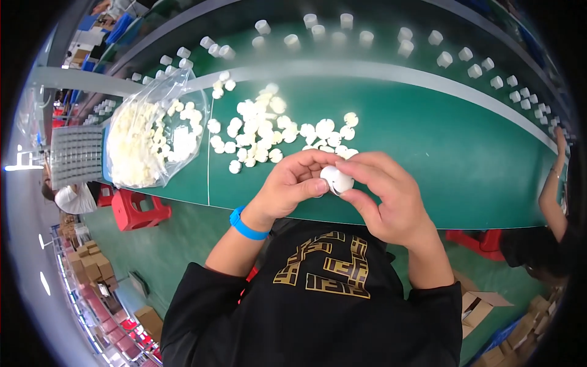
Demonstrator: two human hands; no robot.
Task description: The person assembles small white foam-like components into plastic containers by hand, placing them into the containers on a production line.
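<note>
Gripping one white round piece [337,180] at the near edge of the green counter [440,165]: left hand [282,188] and right hand [394,199], fingers drawn tight around it. Off-white rounded pieces [264,127], clear plastic bagful [160,92] seem left. Finished count: can't tell.

Right of the right hand [391,199], the green tabletop [471,165] affords open passage toward a co-worker's arm [553,183]. Ahead of the left hand [287,185], obstructed: scattered white pieces [264,128]; farther left, a bulging clear bag [136,147]. Beyond the grey rail [391,72], white cylinders [445,59] stand with gaps between.
</note>
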